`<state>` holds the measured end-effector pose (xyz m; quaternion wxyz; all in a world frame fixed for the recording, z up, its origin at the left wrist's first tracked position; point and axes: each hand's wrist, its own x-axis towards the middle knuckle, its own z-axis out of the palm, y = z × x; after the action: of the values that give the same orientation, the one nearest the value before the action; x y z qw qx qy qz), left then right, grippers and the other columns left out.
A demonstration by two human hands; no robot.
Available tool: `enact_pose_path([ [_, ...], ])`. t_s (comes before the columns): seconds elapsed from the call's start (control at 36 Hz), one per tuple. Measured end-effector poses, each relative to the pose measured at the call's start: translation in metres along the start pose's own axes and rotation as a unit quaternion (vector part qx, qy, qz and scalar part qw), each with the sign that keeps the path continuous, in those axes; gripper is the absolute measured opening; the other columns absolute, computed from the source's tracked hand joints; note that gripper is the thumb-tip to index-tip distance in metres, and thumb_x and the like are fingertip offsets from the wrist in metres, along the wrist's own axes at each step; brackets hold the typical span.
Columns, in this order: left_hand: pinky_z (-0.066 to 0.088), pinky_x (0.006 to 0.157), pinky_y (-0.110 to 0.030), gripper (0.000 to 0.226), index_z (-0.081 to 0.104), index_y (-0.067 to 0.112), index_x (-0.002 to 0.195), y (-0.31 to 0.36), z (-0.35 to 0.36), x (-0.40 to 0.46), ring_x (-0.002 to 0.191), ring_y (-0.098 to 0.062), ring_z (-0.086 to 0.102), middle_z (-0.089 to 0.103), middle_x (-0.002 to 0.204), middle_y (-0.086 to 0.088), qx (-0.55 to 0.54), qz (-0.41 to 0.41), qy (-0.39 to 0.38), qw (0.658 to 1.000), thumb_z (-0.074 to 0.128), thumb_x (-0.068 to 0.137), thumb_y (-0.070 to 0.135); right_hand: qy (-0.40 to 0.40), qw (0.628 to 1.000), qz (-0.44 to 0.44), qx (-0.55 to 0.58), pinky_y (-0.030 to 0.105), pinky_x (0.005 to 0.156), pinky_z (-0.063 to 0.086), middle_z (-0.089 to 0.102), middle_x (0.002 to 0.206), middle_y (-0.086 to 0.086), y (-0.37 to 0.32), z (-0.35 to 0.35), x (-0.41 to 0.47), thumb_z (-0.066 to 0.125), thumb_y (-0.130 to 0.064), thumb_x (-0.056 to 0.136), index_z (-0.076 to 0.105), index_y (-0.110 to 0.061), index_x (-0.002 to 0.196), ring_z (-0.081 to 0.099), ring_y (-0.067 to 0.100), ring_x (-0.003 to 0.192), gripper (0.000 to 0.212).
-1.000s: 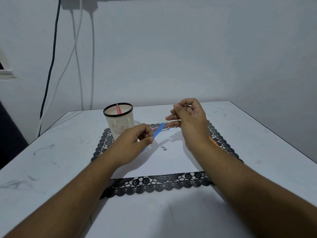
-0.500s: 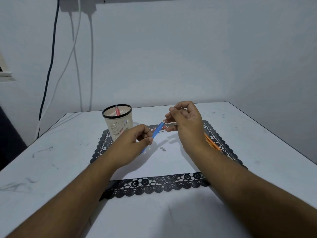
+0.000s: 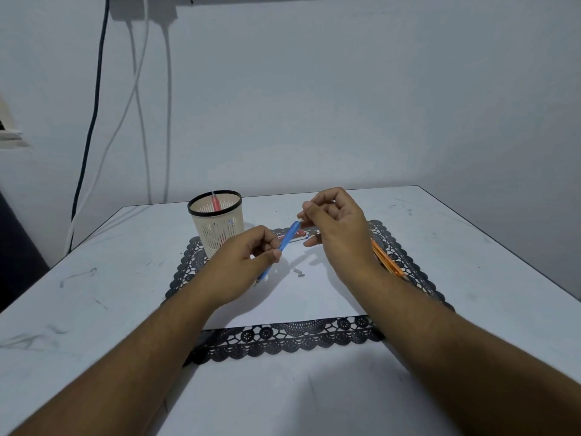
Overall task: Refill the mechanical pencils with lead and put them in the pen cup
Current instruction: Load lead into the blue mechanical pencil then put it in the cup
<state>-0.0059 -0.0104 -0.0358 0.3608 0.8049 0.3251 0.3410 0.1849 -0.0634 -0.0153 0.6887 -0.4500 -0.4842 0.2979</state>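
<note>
Two bare hands work above a white sheet (image 3: 301, 297) laid on a black lace placemat (image 3: 283, 339), seen from the head camera, the only view. The left hand (image 3: 242, 272) curls its fingers and thumb round the middle of a blue mechanical pencil (image 3: 287, 239), holding it tilted, its top end raised toward the right hand and its tip low near the sheet. The right hand (image 3: 338, 228) has its thumb and forefinger pinched together right at the pencil's top end; whether a lead sits between them is too fine to see. Its other fingers are loosely curled.

Behind the left hand a cream pen cup (image 3: 217, 225) with a black rim stands upright at the placemat's far left corner, with a red pencil (image 3: 215, 201) standing inside it. A small grey cap (image 3: 299, 272) lies on the sheet between the two wrists. Orange pencils (image 3: 388, 261) lie on the placemat, partly hidden by the right wrist. A red and white lead case (image 3: 299, 233) lies just beyond the blue pencil. All of it sits on a scuffed white table (image 3: 125, 278).
</note>
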Motion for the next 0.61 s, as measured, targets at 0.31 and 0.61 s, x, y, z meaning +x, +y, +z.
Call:
enact_pose_path([
  [0.31,0.049,0.061,-0.034,0.008,0.064,0.015,0.093,-0.003,-0.002,0.001,0.063,-0.018,0.056,0.061,0.078,-0.005,-0.023,-0.009,0.005,1.000,0.062,0.101,0.012,-0.043,0.998,0.047,-0.004,0.036,0.057,0.057,0.076,0.089,0.008,0.005,0.000,0.004,0.073,-0.016,0.095,0.066,-0.014,0.090,0.073,0.020,0.078,0.009],
  [0.61,0.049,0.060,-0.029,0.005,0.063,0.009,0.098,-0.005,-0.006,0.003,0.066,-0.019,0.054,0.061,0.079,-0.004,-0.047,-0.027,0.022,0.998,0.060,0.102,0.010,-0.096,0.983,0.062,-0.142,0.033,0.055,0.053,0.070,0.078,0.005,-0.001,-0.022,0.018,0.074,-0.016,0.092,0.069,-0.008,0.088,0.062,0.016,0.067,0.011],
])
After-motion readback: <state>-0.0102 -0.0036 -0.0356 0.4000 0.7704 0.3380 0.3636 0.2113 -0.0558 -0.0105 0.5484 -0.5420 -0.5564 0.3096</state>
